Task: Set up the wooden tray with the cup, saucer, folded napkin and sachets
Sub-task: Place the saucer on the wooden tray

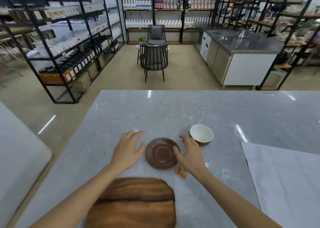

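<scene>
Head view shows both your hands out over the grey marble surface (173, 110), one on each side of the saucer (160, 156). Your left hand (129, 150) lies palm down just left of the saucer, fingers spread and released, grasping nothing; its thumb reaches toward the saucer's left rim, and you cannot tell from this angle whether it touches. Your right hand (190, 154) is also released, with the thumb resting on or just over the saucer's right rim and the fingers spread toward the cup (201, 135). The fingertips come close to the cup's near left side, and whether they touch it cannot be told.

The brown saucer lies flat in the middle of the surface, bare. The cup stands upright to its far right, white inside and dark outside, apart from the saucer. An orange sachet (181, 171) lies on the surface just beside the saucer's near right edge, partly under your right wrist. A small pale corner shows to the right of that wrist; it is too hidden to identify.

The wooden tray (133, 203) sits nearest you, between your forearms, with nothing on it. A large sheet of pale paper (285, 181) covers the near right part of the surface.
</scene>
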{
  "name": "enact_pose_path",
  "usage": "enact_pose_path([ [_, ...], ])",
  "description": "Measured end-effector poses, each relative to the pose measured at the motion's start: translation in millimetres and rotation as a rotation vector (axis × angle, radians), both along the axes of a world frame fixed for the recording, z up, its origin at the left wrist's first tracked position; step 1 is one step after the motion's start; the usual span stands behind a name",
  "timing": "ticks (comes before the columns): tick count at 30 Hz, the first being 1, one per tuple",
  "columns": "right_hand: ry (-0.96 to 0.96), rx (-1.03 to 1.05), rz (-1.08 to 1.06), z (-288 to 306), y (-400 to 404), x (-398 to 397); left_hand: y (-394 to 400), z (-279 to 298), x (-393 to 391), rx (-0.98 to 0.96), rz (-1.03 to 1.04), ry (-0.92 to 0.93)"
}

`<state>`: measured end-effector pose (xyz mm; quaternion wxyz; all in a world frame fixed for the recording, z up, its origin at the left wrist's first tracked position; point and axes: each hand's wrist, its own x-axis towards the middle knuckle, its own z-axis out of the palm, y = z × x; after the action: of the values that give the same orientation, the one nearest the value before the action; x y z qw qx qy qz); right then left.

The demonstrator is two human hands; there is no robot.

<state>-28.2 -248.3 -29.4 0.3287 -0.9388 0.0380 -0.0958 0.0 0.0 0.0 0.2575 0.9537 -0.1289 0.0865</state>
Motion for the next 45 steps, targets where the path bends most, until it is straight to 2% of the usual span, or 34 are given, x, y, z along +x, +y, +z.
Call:
enact_pose_path([
  [4, 0.163, 0.100, -0.045, -19.5, -5.7, 7.0, -11.3, -25.5, 6.8, -0.059, -0.009, 0.176],
  [11, 0.211, 0.128, 0.032, -44.3, -9.4, 17.4, -24.3, -61.1, 18.1, -0.075, 0.044, 0.358],
  [33, 0.165, 0.163, -0.008, -53.1, 7.2, 5.0, -16.8, -82.9, 4.1, -0.373, 0.157, 0.438],
  [45, 0.040, 0.237, -0.037, -21.8, 34.3, -40.0, 16.5, -48.7, -34.1, -0.473, 0.103, 0.374],
])
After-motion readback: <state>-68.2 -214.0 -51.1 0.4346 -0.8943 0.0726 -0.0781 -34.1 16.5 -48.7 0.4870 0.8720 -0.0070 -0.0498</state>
